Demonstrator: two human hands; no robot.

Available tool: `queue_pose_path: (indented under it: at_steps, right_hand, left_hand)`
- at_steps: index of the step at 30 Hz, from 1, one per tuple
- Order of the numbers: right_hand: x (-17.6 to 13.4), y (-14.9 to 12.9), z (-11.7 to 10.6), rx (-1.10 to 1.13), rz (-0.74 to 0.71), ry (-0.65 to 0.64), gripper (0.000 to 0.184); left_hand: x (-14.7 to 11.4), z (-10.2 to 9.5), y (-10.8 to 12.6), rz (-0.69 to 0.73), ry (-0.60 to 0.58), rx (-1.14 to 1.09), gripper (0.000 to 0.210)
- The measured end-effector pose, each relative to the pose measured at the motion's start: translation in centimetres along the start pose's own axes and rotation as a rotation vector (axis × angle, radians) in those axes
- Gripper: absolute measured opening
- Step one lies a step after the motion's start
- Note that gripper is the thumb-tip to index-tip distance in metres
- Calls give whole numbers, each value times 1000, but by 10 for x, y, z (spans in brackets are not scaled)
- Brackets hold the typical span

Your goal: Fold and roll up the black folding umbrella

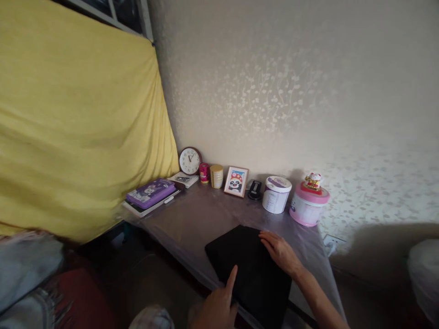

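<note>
A flat, dark black thing with straight edges and a bent far edge (255,278) lies at the near side of the table; its kind I cannot make out. My left hand (217,306) is at its near left edge, with the index finger stretched out over the black surface and the thumb close to the edge. The other left fingers are hidden. My right hand (281,253) is closed on the far right edge, its fingers together and slightly bent, the fingertips at the far corner.
On the table (185,228) stand a round clock (190,161), pink can (204,173), yellow tub (216,177), framed panda picture (236,182), small black object (254,190), white tub (276,195) and pink tub (307,208) bearing a cat figurine (313,181). A purple case (151,193) lies left.
</note>
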State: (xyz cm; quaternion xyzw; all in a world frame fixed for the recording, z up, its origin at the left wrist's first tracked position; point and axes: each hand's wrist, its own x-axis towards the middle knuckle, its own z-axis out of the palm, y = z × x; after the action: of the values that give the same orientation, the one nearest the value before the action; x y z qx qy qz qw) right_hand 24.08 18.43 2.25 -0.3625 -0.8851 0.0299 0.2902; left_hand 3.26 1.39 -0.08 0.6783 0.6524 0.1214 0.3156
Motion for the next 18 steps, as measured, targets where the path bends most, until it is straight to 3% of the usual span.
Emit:
queue_pose_path:
  at_steps: [5,10,18]
  right_hand:
    - [-57,13,-29,-58,61,35,27]
    - [-111,4,-41,-155,103,-16,36]
    - [-128,-29,-36,-225,19,-63,44]
  left_hand:
    - [1,6,-9,27,21,14,77]
    - [-1,5,-9,33,26,96,72]
    - [-3,2,-5,17,6,127,70]
